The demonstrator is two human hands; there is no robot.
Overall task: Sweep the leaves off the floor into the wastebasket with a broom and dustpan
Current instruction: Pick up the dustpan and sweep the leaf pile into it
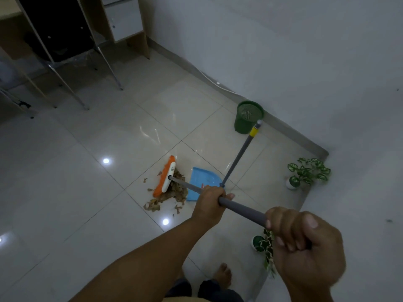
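The broom (165,176) has an orange and white head resting on the tiled floor and a long grey handle. My left hand (209,203) grips the handle partway down. My right hand (305,245) grips its upper end, close to the camera. A pile of dry brown leaves (174,192) lies between the broom head and the blue dustpan (200,182). The dustpan sits flat on the floor, and its long grey handle with a yellow band leans up toward the wall. The green mesh wastebasket (248,117) stands against the wall behind the dustpan.
A small potted plant (305,173) stands in the corner at the right, another potted plant (265,245) sits near my right hand. A desk and a chair with metal legs (65,62) fill the far left. My bare foot (223,277) shows at the bottom.
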